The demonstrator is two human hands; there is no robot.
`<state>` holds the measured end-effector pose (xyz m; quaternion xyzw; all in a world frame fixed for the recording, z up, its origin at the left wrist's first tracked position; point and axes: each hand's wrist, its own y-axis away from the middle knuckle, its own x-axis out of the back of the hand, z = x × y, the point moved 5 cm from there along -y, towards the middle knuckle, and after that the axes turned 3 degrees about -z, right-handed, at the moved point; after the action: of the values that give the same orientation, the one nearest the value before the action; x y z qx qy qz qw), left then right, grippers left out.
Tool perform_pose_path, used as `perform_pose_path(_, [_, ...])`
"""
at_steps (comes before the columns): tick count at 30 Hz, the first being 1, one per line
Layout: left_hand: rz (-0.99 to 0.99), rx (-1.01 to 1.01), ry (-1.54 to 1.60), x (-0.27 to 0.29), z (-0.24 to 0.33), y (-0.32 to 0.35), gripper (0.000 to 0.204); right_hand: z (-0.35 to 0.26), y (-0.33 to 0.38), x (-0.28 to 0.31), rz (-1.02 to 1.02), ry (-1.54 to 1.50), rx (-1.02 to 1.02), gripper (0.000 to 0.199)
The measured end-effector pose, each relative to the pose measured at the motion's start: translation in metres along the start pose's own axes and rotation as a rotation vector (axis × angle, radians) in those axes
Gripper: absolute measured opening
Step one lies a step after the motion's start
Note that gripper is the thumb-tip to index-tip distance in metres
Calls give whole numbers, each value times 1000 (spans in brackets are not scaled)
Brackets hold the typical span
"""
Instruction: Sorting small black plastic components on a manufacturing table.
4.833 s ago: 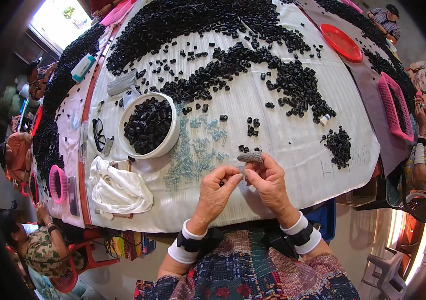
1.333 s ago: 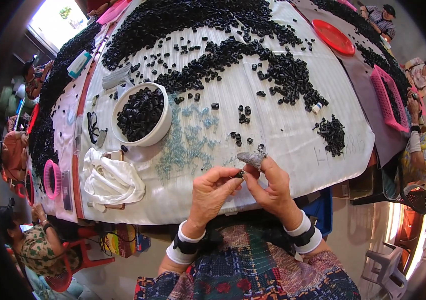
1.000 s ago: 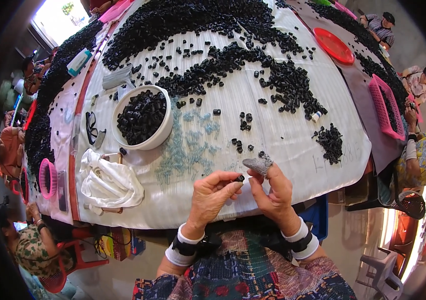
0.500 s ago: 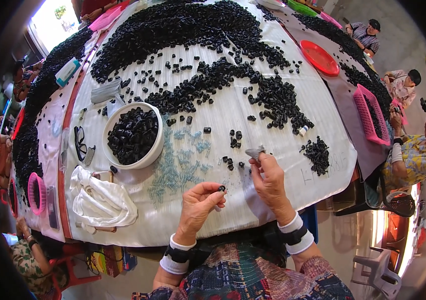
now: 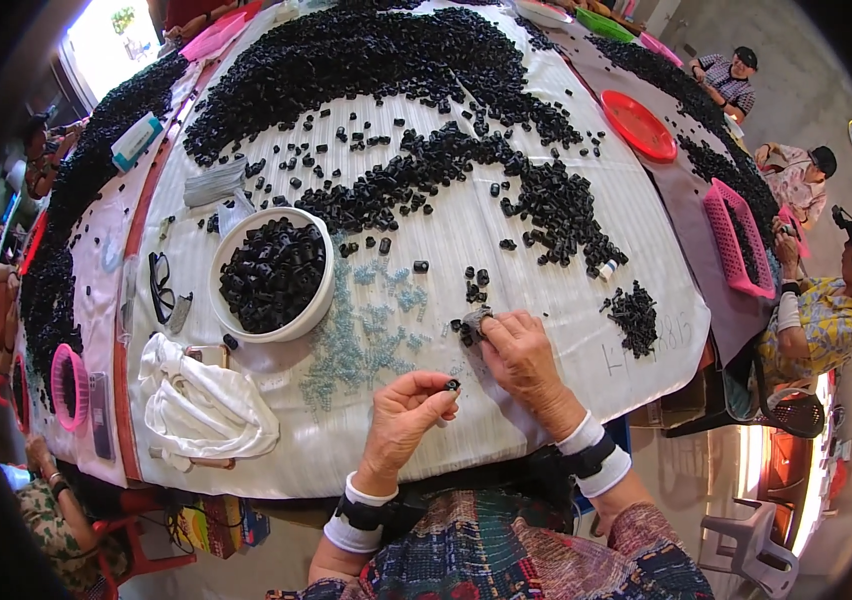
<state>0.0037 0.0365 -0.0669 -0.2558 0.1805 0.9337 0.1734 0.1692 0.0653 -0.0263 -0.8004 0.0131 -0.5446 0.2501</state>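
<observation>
My left hand (image 5: 406, 425) is closed in a pinch on a small black plastic part (image 5: 453, 386), held just above the white table covering. Grey material (image 5: 478, 315) shows at the fingertips of my right hand (image 5: 526, 362); whether it is worn or held is unclear. Those fingertips are bent together down by a few loose black pieces (image 5: 477, 283), and what they grip is hidden. Left of these lie many clear bluish springs (image 5: 356, 335). A white bowl (image 5: 318, 305) full of black parts stands beyond them.
A large heap of black parts (image 5: 346, 60) covers the table's far side. Small black pieces (image 5: 633, 318) form a pile at right. White cloth (image 5: 201, 405), eyeglasses (image 5: 160, 285), a red tray (image 5: 639, 126) and a pink basket (image 5: 736, 240) lie around. Other people sit at both sides.
My right hand has moved slightly left and turned downward, its grey-tipped fingers now at the table by the loose pieces. My left hand, with the black part, has shifted slightly right.
</observation>
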Motion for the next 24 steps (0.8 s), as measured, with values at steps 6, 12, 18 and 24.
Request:
perform_pose_path(6, [0,-9,12,0,-2,0,19,-2,-4,-4,-31,51,-38,27])
perform_pose_path(12, [-29,-4,4,1,-3,1,19,-9,0,7,-6,-162,-59,28])
perform_pose_path(18, [-47,-107,84,-4,4,-1,16,-37,-3,28,-137,-639,-102,25])
perform_pose_path(24, [-75,-160,63,-3,3,-1,18,-41,-3,24,-165,-630,-66,25])
